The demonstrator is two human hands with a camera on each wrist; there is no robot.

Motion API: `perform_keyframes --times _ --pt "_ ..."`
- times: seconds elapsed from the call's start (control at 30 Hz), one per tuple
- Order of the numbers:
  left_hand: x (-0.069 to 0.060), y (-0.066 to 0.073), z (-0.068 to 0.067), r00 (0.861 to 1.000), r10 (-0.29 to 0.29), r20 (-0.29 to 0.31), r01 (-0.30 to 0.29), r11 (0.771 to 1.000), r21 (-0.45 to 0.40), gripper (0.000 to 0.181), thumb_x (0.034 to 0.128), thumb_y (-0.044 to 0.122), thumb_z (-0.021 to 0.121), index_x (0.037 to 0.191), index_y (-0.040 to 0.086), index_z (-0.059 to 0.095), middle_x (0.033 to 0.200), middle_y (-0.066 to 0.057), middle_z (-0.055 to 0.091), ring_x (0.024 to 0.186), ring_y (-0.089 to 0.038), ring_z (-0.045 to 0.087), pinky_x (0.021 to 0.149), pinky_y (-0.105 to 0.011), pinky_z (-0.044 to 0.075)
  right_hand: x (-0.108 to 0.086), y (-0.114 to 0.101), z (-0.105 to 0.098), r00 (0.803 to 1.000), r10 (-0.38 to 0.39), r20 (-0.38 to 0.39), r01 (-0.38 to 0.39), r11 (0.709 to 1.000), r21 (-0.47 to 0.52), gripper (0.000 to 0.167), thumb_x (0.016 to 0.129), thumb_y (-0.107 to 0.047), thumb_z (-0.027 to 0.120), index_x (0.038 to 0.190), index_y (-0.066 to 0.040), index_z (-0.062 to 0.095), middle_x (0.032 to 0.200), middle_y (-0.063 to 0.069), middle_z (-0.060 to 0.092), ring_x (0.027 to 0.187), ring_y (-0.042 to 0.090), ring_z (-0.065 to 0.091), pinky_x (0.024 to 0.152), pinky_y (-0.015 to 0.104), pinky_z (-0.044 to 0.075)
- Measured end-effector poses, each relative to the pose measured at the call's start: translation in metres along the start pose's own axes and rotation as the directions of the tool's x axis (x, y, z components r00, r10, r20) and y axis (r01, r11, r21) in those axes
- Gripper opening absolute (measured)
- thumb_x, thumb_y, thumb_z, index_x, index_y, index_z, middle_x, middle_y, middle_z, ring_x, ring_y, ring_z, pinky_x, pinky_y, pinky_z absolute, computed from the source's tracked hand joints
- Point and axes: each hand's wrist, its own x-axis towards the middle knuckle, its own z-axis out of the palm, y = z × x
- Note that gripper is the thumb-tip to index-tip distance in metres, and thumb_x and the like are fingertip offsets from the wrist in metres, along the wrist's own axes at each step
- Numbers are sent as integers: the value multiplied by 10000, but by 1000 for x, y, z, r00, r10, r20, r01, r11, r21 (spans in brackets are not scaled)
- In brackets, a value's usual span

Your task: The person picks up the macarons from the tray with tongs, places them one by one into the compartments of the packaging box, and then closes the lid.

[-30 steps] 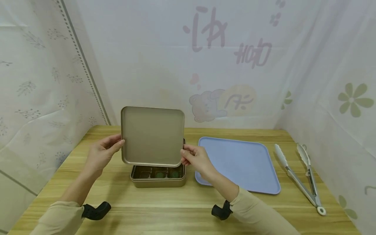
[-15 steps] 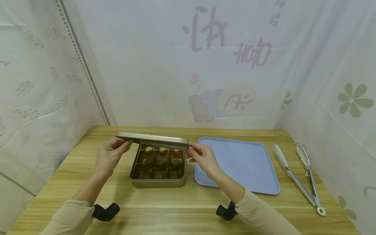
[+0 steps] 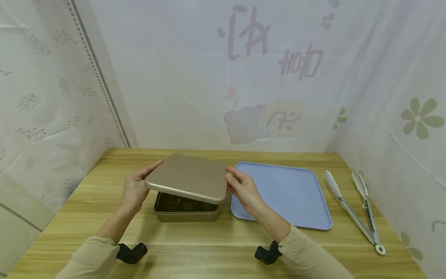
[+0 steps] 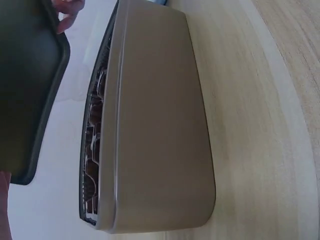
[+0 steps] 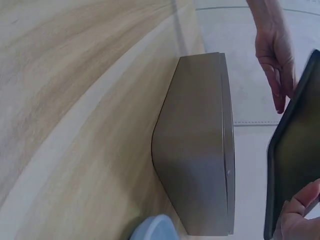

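Observation:
A bronze-coloured metal lid (image 3: pixel 191 176) is tilted above the matching rectangular tin (image 3: pixel 188 217), its smooth outer side up and its near edge low. Apart from the tin's near rim, it leaves a dark gap. My left hand (image 3: pixel 136 190) holds the lid at its left edge; the thumb is hidden in the head view. At the right edge, my right hand (image 3: pixel 245 190) pinches the lid between thumb and fingers. Brown moulded compartments (image 4: pixel 92 150) show just inside the tin in the left wrist view; the lid hides most of the contents.
A pale blue tray (image 3: pixel 285 193) lies right of the tin. Farther right are metal tongs (image 3: pixel 359 217) with white tips, spread apart. The wooden table (image 3: pixel 195 248) meets a patterned white cloth (image 3: pixel 174 77) at the back and sides.
The lid has turned over from showing its inner side upright to lying tilted, outer side up, over the tin. Both hands stayed at its edges; the left moved rightward.

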Motion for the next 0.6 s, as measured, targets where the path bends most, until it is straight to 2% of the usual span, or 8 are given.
perform_keyframes --times 0.1,0.2,0.27,0.4,0.5,0.6 --pt "0 -2 -2 998 10 61 -9 1000 -4 403 902 76 626 1293 16 547 1140 233 616 1001 120 564 790 -109 501 2 2 0 999 16 -28 -15 1000 21 527 961 -60 523 1440 34 324 845 -25 597 689 54 548 607 151 464" --pt "-1 -5 -4 992 -3 123 2 1000 14 431 916 112 616 1321 4 513 1240 143 586 1039 127 536 817 -114 494 3 4 0 998 28 -61 -27 1000 17 503 951 -48 535 1413 51 364 847 -15 607 702 67 550 606 144 470" --pt "-1 -7 -6 986 -33 163 28 999 33 435 935 135 593 1336 -2 495 1259 111 578 1041 135 526 826 -113 491 5 6 -1 995 40 -91 -40 999 9 486 942 -51 553 1389 64 399 858 4 617 709 72 556 613 146 477" --pt "-3 -11 -9 966 -109 235 105 994 30 446 979 158 519 1358 -64 441 1206 144 586 997 117 558 812 -121 501 10 8 -4 988 60 -141 -63 998 -18 479 928 -58 583 1361 81 431 900 34 638 697 64 568 620 145 491" --pt "-3 -13 -11 952 -156 265 155 988 24 482 991 207 497 1374 -73 415 1234 91 580 973 96 581 810 -131 508 14 11 -6 986 42 -158 -51 997 -56 466 916 -42 596 1339 93 456 944 55 637 685 57 567 611 149 496" --pt "-3 -14 -12 944 -183 275 177 983 49 543 982 275 511 1393 -62 398 1301 -24 558 966 93 585 815 -136 509 17 14 -6 989 16 -144 -31 994 -104 468 897 -14 610 1333 85 472 968 62 609 704 59 563 622 172 505"
